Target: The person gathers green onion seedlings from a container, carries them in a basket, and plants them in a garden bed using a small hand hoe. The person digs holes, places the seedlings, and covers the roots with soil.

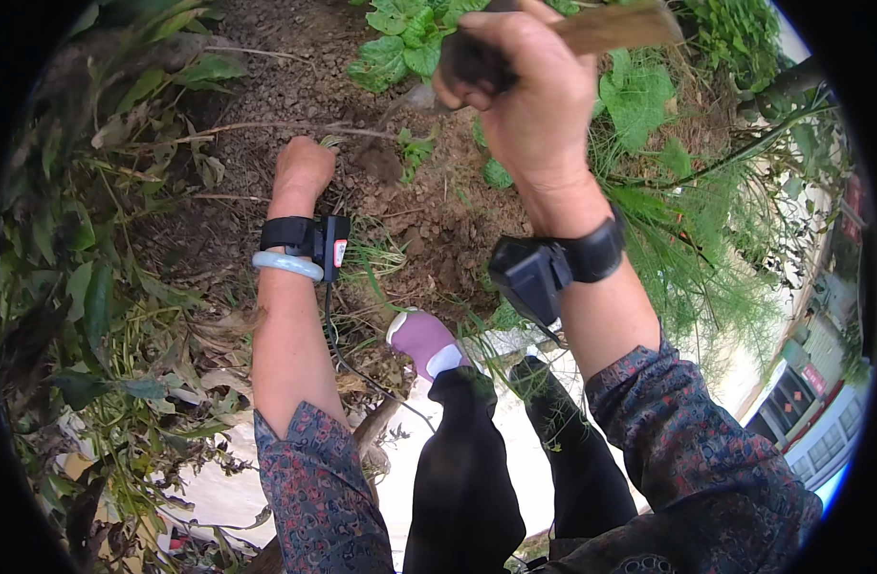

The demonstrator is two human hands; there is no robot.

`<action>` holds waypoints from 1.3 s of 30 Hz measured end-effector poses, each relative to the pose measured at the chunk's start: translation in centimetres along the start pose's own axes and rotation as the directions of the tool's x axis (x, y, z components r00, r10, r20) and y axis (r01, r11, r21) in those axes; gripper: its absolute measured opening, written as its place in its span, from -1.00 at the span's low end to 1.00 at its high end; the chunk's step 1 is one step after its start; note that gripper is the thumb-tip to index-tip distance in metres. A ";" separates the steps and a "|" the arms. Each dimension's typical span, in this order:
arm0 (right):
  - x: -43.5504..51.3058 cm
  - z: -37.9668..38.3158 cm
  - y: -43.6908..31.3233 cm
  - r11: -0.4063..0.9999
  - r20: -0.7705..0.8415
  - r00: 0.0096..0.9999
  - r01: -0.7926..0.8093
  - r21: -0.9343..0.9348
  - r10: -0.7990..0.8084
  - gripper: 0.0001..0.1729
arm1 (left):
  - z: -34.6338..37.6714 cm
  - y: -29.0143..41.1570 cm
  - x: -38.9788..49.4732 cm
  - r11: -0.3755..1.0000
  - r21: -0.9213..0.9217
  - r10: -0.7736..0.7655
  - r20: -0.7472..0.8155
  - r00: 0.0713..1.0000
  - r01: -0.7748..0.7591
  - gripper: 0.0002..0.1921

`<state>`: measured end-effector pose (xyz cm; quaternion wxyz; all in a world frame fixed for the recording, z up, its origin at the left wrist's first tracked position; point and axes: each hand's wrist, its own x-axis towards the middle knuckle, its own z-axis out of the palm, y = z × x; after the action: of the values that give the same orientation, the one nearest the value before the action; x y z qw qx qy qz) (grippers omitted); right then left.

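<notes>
My left hand [304,166] is closed low over the soil, with a small tuft of grass [331,141] sticking out at its fingers. My right hand [528,79] is raised higher, gripping a dark handle [474,64] of a tool. A blurred brown, wood-like piece [618,29] extends to the right from behind that hand; whether it belongs to the same tool I cannot tell. Between the hands lies loose brown soil [438,215] with a small green seedling [414,149]. A thin dry stem [266,125] runs across the ground just above my left hand.
Broad-leaved green plants [402,43] grow at the top. Dense leafy stalks [94,308] fill the left side, and feathery foliage [697,251] stands on the right. My purple shoe [425,343] is at the soil's near edge, beside a pale paved surface [388,459]. A cable [352,369] hangs from the left wrist device.
</notes>
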<state>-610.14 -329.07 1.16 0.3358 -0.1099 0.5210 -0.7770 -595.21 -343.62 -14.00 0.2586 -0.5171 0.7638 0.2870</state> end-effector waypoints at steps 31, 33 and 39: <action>3.0 1.8 4.7 0.853 0.121 0.898 0.441 -0.279 -0.424 -0.74 | -0.2 -0.7 -0.9 0.900 -0.416 -0.099 0.098 0.990 0.131 -0.65; 2.0 0.9 2.8 0.961 0.014 0.978 0.207 -0.182 -0.208 -0.79 | -0.1 -0.5 -2.2 0.974 -0.213 0.043 -0.148 0.988 -0.074 -0.67; 0.7 -1.6 -1.3 0.941 -0.065 0.941 0.326 -0.086 -0.332 -0.77 | 6.4 2.5 -8.3 0.817 0.061 0.493 -0.591 0.639 -0.574 -0.73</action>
<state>-612.09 -328.03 1.48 0.1763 -0.1773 0.5366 -0.8060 -594.21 -333.04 -12.27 -0.1188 -0.3461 0.9023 0.2281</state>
